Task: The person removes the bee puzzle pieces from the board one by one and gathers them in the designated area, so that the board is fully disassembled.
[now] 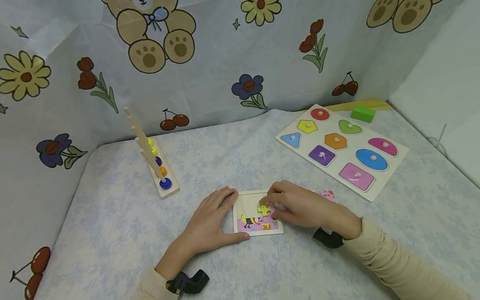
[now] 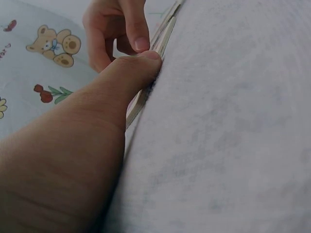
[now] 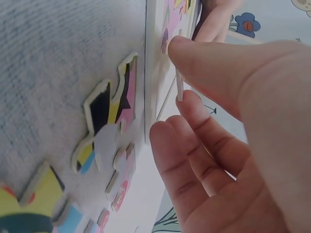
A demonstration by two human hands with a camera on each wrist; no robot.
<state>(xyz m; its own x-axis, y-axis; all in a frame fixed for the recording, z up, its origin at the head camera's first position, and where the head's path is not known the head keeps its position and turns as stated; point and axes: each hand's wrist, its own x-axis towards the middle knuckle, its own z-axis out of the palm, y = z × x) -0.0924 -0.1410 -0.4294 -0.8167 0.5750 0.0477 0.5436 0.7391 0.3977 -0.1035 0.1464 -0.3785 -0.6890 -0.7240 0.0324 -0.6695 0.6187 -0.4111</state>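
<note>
A small square wooden jigsaw tray (image 1: 247, 200) lies on the table, its lower part filled with pink pieces showing a bee (image 1: 251, 221). My left hand (image 1: 213, 221) spans the tray's left side, fingers at the top left corner and thumb on the bottom edge. Over the tray's right side, my right hand (image 1: 296, 204) pinches a puzzle piece (image 3: 180, 86), seen edge-on in the right wrist view, between thumb and index finger. A yellow piece (image 1: 264, 209) shows by those fingertips in the head view. Several loose puzzle pieces (image 3: 104, 109) lie beside the tray, mostly hidden under my right hand in the head view.
A wooden peg stand (image 1: 170, 173) with coloured beads is at the back left. At the back right lies a white shape board (image 1: 337, 166) with knobbed shapes, and a green block (image 1: 363, 113) beside it. A patterned cloth (image 1: 215, 91) hangs behind the table.
</note>
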